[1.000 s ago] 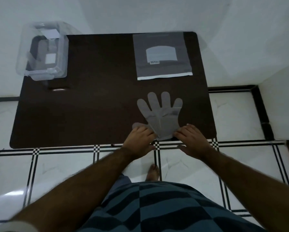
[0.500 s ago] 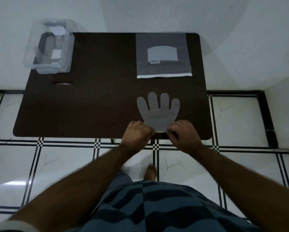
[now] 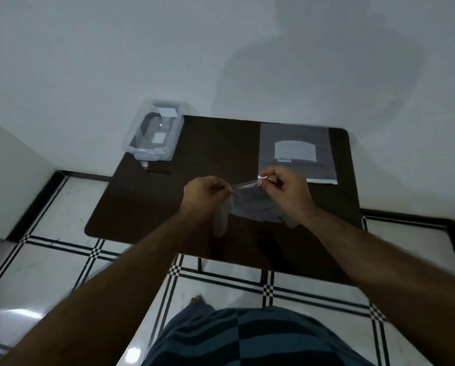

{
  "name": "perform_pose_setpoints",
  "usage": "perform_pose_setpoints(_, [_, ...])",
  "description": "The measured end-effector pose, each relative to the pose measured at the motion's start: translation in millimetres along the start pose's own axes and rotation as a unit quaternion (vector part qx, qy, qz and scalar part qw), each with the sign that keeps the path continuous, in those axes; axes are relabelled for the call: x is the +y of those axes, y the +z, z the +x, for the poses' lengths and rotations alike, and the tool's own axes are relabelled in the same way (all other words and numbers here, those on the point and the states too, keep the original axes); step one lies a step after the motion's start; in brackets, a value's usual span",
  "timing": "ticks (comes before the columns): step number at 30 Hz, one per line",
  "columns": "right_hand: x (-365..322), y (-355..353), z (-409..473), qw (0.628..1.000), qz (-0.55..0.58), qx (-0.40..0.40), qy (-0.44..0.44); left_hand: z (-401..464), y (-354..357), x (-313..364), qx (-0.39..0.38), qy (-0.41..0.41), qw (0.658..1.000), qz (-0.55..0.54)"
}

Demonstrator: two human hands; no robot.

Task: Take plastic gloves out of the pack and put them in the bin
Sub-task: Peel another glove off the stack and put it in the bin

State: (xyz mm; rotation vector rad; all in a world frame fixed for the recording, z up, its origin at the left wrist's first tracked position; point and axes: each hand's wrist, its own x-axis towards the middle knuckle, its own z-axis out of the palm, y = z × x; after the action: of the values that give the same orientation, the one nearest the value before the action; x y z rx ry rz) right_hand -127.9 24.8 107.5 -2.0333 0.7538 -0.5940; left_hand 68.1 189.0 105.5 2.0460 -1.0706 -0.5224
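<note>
A thin clear plastic glove [image 3: 255, 204] hangs in the air over the dark table [image 3: 142, 207], its fingers drooping down. My left hand [image 3: 204, 194] pinches one side of its cuff and my right hand [image 3: 284, 184] pinches the other side. The grey glove pack [image 3: 296, 151] lies flat at the table's far right, just beyond my right hand. The clear plastic bin [image 3: 155, 133] stands at the table's far left corner, partly overhanging the edge.
White walls close in behind and to the left of the table. The floor is white tile with black lines. My foot [image 3: 197, 299] and striped shorts [image 3: 247, 339] show below the table's near edge.
The glove lay flat on the table with both hands at its cuff; now both hands have lifted it off the surface. The camera has tilted up and the view has shifted.
</note>
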Motion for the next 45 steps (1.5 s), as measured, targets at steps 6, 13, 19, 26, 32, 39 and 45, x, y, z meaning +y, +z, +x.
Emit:
perform_pose_setpoints(6, [-61, 33, 83, 0.997, -0.001, -0.072, -0.003, 48, -97, -27, 0.033, -0.023, 0.999, 0.008])
perform_pose_setpoints(13, [-109, 116, 183, 0.994, 0.043, -0.104, -0.006, 112, -191, -77, 0.038, -0.012, 0.999, -0.003])
perform_pose_setpoints(19, [-137, 193, 261, 0.991, 0.092, -0.091, 0.045, 188, -265, -145, -0.012, -0.009, 0.999, -0.04])
perform_pose_setpoints(26, [-165, 256, 349, 0.992, 0.057, -0.07, 0.084, 293, -334, -200, -0.091, 0.031, 0.995, 0.016])
perform_pose_setpoints(32, [-173, 268, 412, 0.993, 0.018, -0.057, 0.102, 365, -357, -205, -0.087, 0.084, 0.988, 0.091])
perform_pose_setpoints(39, [-185, 253, 458, 0.996, 0.02, -0.01, 0.085, 422, -368, -182, -0.049, 0.136, 0.985, 0.096])
perform_pose_setpoints(45, [-193, 244, 463, 0.996, 0.062, 0.025, 0.062, 431, -384, -171, -0.014, 0.227, 0.971, 0.071])
